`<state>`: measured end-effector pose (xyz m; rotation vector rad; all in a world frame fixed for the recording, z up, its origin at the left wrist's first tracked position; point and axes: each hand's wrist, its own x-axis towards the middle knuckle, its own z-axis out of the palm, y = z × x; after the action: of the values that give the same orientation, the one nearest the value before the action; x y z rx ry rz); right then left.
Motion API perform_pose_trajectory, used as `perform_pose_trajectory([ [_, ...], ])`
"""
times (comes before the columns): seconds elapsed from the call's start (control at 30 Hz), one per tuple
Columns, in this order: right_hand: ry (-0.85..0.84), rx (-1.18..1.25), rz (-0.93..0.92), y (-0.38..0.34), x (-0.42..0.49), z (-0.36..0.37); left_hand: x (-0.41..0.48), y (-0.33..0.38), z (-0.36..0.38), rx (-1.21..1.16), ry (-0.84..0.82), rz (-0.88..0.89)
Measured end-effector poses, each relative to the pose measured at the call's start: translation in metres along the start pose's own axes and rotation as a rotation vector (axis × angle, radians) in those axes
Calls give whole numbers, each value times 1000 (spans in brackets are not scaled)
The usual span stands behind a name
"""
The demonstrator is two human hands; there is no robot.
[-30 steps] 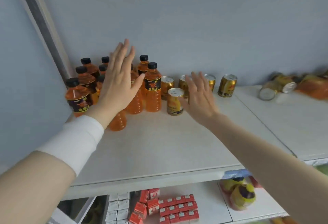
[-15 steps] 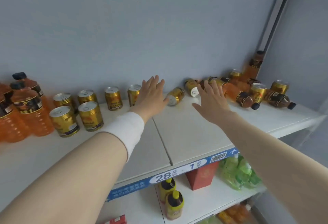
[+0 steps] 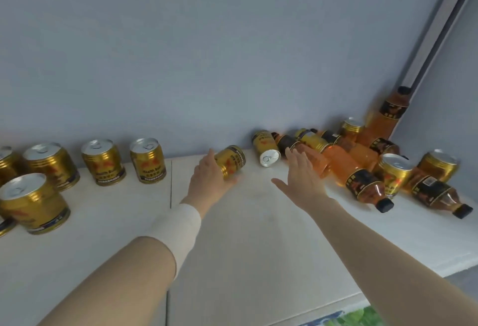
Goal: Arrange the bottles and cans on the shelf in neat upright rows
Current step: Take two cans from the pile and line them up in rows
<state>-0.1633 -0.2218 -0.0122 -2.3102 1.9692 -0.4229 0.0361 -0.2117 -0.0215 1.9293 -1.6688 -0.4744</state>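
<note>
My left hand [image 3: 208, 179] curls round a gold can [image 3: 231, 160] that lies on its side on the white shelf [image 3: 258, 235] near the back wall. My right hand [image 3: 300, 175] hovers flat with straight fingers, holding nothing, just in front of a second fallen gold can [image 3: 266, 147] and a tumbled orange bottle [image 3: 354, 174]. Behind them lies a heap of orange bottles and gold cans [image 3: 375, 150], with one bottle [image 3: 385, 116] leaning in the right corner. Several gold cans [image 3: 103, 161] stand upright at the left.
The grey back wall [image 3: 207, 54] rises right behind the cans. A metal upright [image 3: 434, 33] closes the right corner. A seam [image 3: 171, 183] splits the shelf boards. The shelf's front edge [image 3: 323, 310] runs at the lower right.
The view has swung right, from the standing bottles to the fallen heap. My left hand has reached the lying can and closed round it; my right hand has moved nearer the heap.
</note>
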Motion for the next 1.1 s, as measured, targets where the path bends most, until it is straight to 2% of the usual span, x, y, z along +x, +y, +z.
perform_pose_trajectory([
  [0.17, 73, 252, 22, -9, 50, 30, 15, -8, 28, -175, 144, -85],
  [0.37, 205, 440, 154, -13, 85, 59, 13, -2, 33, -355, 295, -150],
  [0.5, 210, 504, 94, -8, 90, 54, 4, 7, 21, -390, 379, -127],
  [0.57, 183, 529, 2, 0, 86, 44, -2, 12, 14, -393, 391, -114],
  [0.67, 113, 571, -121, 14, 77, 15, -10, 20, -1, -351, 366, -112],
  [0.87, -230, 578, -152, 28, 67, -34, -13, 29, -27, -165, 166, -74],
  [1.0, -317, 517, -210, 26, 69, -35, -13, 32, -30, -75, 26, -60],
  [1.1, -319, 593, -217, 27, 74, -25, -14, 30, -25, -42, -24, -63],
])
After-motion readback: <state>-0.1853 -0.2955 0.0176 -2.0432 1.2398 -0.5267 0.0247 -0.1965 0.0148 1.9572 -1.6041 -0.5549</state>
